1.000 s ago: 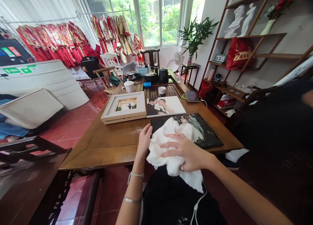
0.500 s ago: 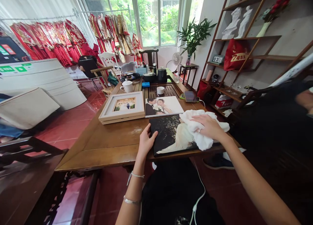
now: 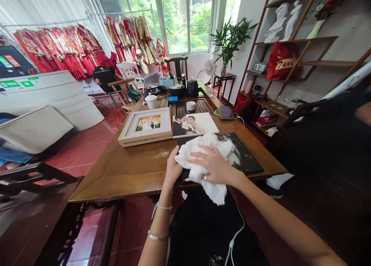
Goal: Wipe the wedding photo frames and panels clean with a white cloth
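A black photo panel (image 3: 251, 158) lay flat on the wooden table (image 3: 127, 173), just right of the middle of the frame. A bunched white cloth (image 3: 189, 148) lay over its left part. The right hand (image 3: 213, 165) had hold of the cloth from above, its fingers a little apart and bent. The left hand (image 3: 173, 168) was half closed and held the panel's left edge. Just behind the panel, near the middle, was a white wedding photo (image 3: 195, 125). Left of that was a pale picture frame (image 3: 129, 131). Red and gold clothes (image 3: 58, 46) hung at the upper left.
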### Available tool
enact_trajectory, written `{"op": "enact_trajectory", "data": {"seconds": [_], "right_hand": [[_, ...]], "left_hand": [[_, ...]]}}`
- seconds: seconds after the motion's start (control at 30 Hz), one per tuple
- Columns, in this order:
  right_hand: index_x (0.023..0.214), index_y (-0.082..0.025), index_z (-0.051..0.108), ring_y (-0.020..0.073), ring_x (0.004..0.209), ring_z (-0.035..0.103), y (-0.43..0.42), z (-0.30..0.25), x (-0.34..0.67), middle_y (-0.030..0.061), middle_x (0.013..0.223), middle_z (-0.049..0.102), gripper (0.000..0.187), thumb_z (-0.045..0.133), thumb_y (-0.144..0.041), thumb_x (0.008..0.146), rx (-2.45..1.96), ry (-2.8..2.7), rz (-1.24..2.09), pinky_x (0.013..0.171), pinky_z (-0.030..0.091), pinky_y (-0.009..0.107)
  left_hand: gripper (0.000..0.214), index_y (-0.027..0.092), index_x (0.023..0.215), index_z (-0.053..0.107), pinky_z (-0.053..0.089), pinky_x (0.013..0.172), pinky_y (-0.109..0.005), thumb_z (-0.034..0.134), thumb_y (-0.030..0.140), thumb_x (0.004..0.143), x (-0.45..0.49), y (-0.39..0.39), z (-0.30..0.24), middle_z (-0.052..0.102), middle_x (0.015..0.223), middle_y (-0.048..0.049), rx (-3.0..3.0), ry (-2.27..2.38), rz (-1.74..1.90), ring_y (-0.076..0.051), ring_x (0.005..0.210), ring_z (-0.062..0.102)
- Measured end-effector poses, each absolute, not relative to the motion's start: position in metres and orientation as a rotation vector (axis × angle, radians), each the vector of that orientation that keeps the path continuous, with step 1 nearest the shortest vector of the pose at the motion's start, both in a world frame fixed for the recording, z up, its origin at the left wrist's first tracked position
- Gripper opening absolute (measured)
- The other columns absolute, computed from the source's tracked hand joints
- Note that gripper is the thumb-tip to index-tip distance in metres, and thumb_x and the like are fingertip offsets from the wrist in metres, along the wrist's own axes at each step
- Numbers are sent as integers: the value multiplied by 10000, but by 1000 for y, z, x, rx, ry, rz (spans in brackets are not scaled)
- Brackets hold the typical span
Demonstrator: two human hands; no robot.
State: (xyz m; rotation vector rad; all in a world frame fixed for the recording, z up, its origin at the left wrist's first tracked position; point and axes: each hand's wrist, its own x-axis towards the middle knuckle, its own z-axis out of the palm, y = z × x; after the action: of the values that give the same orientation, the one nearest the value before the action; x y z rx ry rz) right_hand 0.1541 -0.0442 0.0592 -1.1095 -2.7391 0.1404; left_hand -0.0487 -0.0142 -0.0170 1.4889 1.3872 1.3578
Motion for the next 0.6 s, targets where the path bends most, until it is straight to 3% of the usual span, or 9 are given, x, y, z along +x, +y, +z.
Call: {"op": "enact_trajectory", "data": {"seconds": [0.17,0.33,0.6], "right_hand": [[1277,-313,610,365,1371,312,-71,59,188,12,1457,503,653,603,-154,644,-953,-2754,213,1052,276,593],[1218,-286,658,353,1317,406,-54,46,242,30,1372,586,626,587,-141,613,-1201,-2602,125,1040,324,567],[1236,-234,655,337,1207,492,25,38,275,58,1335,612,539,584,-213,702,-1574,-2374,-38,992,402,502]], "left_hand": [[567,135,1343,538,367,1125,-439,627,237,793,-47,-12,-18,500,1459,-160,1432,1402,1322,-286,1348,470],[528,151,1348,536,356,1137,-427,596,233,830,-44,-11,-16,497,1465,-144,1446,1414,1303,-269,1362,454],[525,170,1364,521,347,1146,-417,583,233,847,-45,-13,-13,487,1475,-127,1492,1426,1278,-258,1375,438]]}}
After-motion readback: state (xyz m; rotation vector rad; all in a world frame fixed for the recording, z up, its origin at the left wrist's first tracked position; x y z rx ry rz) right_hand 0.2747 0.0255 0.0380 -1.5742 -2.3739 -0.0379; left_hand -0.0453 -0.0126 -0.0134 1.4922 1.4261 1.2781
